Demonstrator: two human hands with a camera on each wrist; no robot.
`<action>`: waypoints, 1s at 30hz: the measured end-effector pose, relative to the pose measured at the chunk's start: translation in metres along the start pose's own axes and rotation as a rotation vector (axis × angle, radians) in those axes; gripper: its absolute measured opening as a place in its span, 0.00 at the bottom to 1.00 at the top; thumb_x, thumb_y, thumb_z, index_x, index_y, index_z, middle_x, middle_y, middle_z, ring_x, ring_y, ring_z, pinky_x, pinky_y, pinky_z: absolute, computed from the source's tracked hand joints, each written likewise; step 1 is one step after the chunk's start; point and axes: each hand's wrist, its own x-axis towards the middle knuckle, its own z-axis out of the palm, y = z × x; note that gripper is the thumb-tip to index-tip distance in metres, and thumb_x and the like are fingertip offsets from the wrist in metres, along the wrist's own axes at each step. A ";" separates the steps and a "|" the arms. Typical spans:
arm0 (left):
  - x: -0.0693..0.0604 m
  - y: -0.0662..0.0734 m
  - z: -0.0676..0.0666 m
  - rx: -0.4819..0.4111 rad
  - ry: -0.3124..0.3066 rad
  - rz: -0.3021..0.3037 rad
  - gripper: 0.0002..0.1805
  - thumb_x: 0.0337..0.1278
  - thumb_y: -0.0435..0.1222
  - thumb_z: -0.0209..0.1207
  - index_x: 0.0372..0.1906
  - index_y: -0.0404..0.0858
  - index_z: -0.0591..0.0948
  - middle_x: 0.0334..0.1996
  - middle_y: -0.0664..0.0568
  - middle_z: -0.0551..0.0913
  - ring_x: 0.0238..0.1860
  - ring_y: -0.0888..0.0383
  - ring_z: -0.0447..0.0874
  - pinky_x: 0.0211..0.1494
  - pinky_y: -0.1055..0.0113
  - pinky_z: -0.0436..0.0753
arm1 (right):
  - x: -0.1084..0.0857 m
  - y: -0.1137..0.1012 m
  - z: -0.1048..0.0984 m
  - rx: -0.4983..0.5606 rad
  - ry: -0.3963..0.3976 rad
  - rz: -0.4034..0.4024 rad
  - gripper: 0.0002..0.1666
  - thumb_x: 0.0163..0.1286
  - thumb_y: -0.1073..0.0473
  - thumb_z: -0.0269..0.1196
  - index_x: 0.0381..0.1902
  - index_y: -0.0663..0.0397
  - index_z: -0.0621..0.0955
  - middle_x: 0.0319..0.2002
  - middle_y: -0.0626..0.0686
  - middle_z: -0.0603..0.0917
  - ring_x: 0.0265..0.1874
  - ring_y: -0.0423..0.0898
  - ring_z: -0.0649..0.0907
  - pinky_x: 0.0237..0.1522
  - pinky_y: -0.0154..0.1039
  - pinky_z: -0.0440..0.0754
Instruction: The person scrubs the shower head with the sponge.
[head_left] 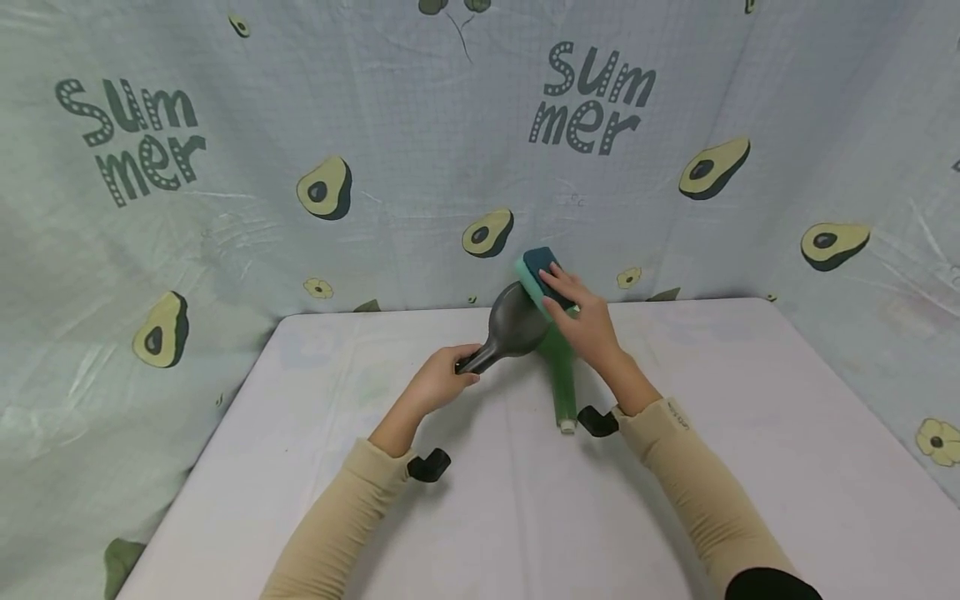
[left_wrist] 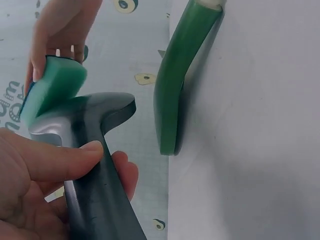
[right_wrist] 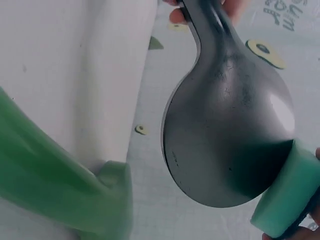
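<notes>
In the head view my left hand (head_left: 442, 379) grips the handle of a dark grey serving spoon (head_left: 517, 321) with a broad round bowl, held above the table. My left thumb (left_wrist: 75, 159) lies along the handle in the left wrist view. A sponge (head_left: 531, 279), light green with a dark blue-green pad, is held in my right hand (head_left: 581, 317) by its dark side. Its green face touches the rounded surface of the spoon's bowl (right_wrist: 225, 120) near the rim. Below them a curved green object (head_left: 561, 383) with a whitish end lies on the table; its kind is unclear.
A white-covered table (head_left: 495, 517) spreads beneath both arms. Behind it hangs a pale curtain (head_left: 405, 167) printed with avocados and lettering. Black camera mounts (head_left: 430, 465) sit at both wrists.
</notes>
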 end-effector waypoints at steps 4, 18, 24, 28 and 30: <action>0.001 -0.002 -0.001 -0.033 -0.016 0.034 0.26 0.68 0.27 0.62 0.70 0.34 0.76 0.56 0.41 0.83 0.44 0.52 0.79 0.47 0.57 0.76 | -0.001 0.001 -0.002 0.001 0.012 -0.019 0.26 0.76 0.65 0.62 0.69 0.62 0.76 0.73 0.61 0.70 0.75 0.60 0.64 0.73 0.57 0.61; 0.002 -0.008 -0.007 -0.315 -0.136 0.046 0.29 0.71 0.23 0.57 0.73 0.26 0.68 0.54 0.32 0.83 0.51 0.47 0.85 0.59 0.55 0.78 | -0.010 0.007 0.005 -0.183 0.008 -0.269 0.26 0.67 0.70 0.69 0.64 0.65 0.80 0.69 0.67 0.72 0.73 0.68 0.65 0.68 0.66 0.65; 0.001 -0.009 -0.008 -0.358 -0.161 0.039 0.28 0.71 0.23 0.57 0.73 0.25 0.68 0.55 0.30 0.82 0.48 0.51 0.86 0.60 0.55 0.78 | -0.014 0.016 0.004 -0.221 0.011 -0.238 0.27 0.67 0.69 0.70 0.64 0.65 0.80 0.70 0.67 0.71 0.74 0.67 0.63 0.68 0.66 0.65; -0.001 -0.012 -0.006 -0.378 -0.172 0.035 0.28 0.71 0.24 0.56 0.73 0.25 0.67 0.55 0.30 0.82 0.49 0.50 0.86 0.59 0.54 0.79 | -0.020 0.017 0.008 -0.239 -0.003 -0.244 0.27 0.67 0.69 0.70 0.64 0.65 0.80 0.70 0.67 0.72 0.73 0.68 0.64 0.67 0.67 0.66; -0.001 -0.014 -0.006 -0.394 -0.174 0.026 0.28 0.72 0.24 0.56 0.74 0.25 0.66 0.55 0.31 0.82 0.48 0.51 0.86 0.59 0.55 0.79 | -0.023 0.016 0.010 -0.263 -0.038 -0.317 0.28 0.65 0.69 0.72 0.63 0.64 0.82 0.69 0.67 0.73 0.72 0.69 0.65 0.65 0.68 0.67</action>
